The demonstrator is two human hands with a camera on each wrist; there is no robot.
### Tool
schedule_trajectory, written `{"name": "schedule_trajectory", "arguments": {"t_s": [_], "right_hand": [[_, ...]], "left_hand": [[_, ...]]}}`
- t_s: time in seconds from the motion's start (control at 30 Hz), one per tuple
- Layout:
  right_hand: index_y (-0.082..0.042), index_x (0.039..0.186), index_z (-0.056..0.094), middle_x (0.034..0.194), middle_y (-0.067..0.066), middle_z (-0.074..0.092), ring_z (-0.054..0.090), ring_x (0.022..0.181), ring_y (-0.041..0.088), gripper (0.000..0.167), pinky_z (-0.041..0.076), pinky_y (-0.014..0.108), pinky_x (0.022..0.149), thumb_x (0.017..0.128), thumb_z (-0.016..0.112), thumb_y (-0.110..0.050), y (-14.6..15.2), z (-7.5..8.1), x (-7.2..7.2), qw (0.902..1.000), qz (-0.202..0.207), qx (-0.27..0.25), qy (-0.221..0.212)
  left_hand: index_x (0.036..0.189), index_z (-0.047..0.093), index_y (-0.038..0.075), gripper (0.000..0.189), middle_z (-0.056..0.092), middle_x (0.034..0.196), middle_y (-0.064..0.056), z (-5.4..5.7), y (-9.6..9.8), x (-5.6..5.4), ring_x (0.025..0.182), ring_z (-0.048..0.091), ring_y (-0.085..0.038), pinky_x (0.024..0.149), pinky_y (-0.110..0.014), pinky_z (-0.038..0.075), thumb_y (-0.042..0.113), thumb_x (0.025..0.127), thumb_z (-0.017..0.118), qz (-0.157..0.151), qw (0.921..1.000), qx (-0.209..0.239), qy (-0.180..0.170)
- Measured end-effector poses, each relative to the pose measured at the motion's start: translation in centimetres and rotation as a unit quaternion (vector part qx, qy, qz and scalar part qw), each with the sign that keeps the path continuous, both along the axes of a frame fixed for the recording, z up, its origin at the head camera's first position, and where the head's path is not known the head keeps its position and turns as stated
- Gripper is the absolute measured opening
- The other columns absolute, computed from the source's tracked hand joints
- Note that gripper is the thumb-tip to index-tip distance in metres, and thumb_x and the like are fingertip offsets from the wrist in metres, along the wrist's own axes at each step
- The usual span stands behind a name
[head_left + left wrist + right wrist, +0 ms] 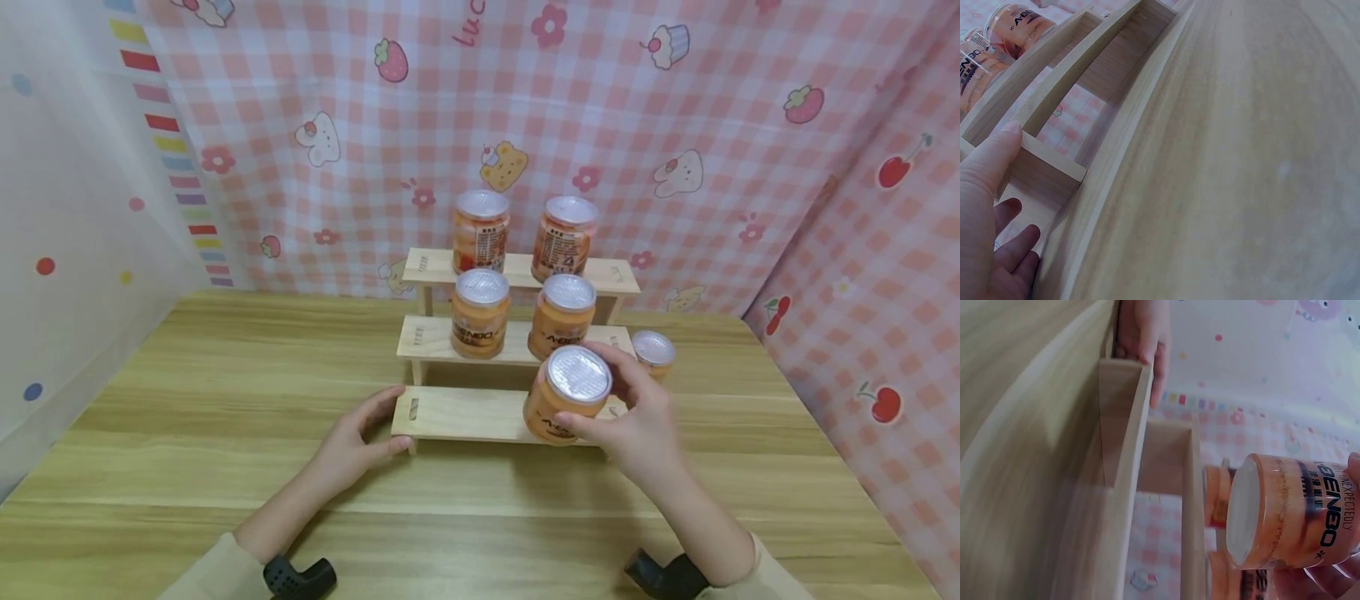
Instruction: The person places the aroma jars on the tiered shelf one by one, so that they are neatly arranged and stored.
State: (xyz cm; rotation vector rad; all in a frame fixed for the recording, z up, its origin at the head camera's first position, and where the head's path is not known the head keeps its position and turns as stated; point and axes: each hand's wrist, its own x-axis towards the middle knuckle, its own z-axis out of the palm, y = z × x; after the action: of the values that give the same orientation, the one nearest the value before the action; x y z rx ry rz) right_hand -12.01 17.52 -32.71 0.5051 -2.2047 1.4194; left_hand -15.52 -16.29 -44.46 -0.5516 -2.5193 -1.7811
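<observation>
An orange jar [561, 404] with a silver lid is in my right hand [637, 417], thumb in front and fingers behind. It is over the right part of the lowest step of a three-step wooden rack [465, 414]; the right wrist view shows the jar's base apart from that step. My left hand [351, 446] grips the left end of the same step, thumb at its front corner and fingertips at its back corner. Two similar jars [480, 312] stand on the middle step. Two more jars [482, 232] stand on the top step.
Behind the right hand, another jar [655, 353] stands on the wood-grain table [225, 375] beside the rack's right end, partly hidden. A pink checked cloth [450, 108] hangs behind the rack, with further cloth at both sides.
</observation>
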Motion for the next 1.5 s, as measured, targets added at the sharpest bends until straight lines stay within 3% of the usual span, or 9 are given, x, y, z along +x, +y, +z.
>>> {"name": "schedule_trajectory", "arguments": {"t_s": [0.43,0.8,1.23,1.5], "right_hand": [[-0.004,0.125,0.059,0.115,0.008,0.064,0.061,0.099,0.017,0.072,0.051,0.029,0.08,0.06,0.091,-0.006,-4.1,-1.2,-1.4,0.998,0.05,0.0,-0.037],[-0.01,0.128,0.058,0.119,0.002,0.063,0.061,0.103,0.015,0.072,0.05,0.035,0.085,0.064,0.091,-0.015,-6.4,-3.3,-2.9,0.9946,0.088,0.004,-0.056],[-0.011,0.13,0.057,0.111,0.002,0.065,0.06,0.099,0.013,0.076,0.051,0.032,0.082,0.064,0.09,-0.022,-7.6,-4.5,-4.0,0.9944,0.08,0.023,-0.066],[-0.01,0.133,0.054,0.113,0.003,0.064,0.06,0.101,0.012,0.079,0.051,0.032,0.083,0.064,0.09,-0.022,-7.7,-4.2,-4.0,0.9935,0.072,0.053,-0.071]], "left_hand": [[0.143,0.044,0.013,0.07,0.05,0.137,-0.016,0.0,-0.1,0.0,0.128,0.043,-0.031,0.106,-0.052,0.03,0.022,0.082,0.078,0.001,1.0,-0.001,-0.005],[0.143,0.044,0.012,0.07,0.05,0.138,-0.016,0.0,-0.1,0.0,0.129,0.043,-0.03,0.106,-0.05,0.03,0.022,0.082,0.078,0.001,1.0,-0.003,-0.004],[0.142,0.045,0.013,0.07,0.051,0.137,-0.015,-0.1,-0.1,0.0,0.129,0.043,-0.03,0.106,-0.05,0.029,0.023,0.082,0.078,0.003,1.0,-0.007,-0.005],[0.143,0.044,0.012,0.071,0.05,0.138,-0.016,0.1,0.0,0.0,0.13,0.042,-0.031,0.107,-0.05,0.028,0.024,0.082,0.078,0.003,1.0,-0.004,-0.004]]}}
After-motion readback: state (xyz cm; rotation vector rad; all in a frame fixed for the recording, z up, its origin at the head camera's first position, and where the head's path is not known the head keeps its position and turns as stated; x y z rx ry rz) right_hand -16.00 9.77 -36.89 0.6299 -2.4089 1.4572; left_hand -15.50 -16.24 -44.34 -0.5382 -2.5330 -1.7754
